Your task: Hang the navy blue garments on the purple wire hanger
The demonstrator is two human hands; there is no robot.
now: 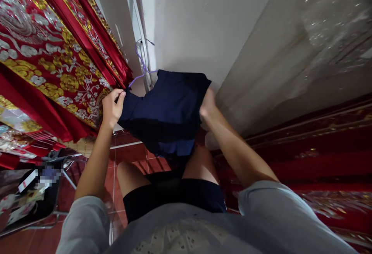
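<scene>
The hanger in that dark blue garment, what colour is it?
The hanger is purple, seen best in the head view.

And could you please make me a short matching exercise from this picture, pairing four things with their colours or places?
1. hanger
2. garment
3. floor
4. embroidered cloth

A. red tiles
B. gold and silver patterns on red
C. purple
D. dark blue, between the left hand and right hand

Pairs: 1-C, 2-D, 3-A, 4-B
</scene>
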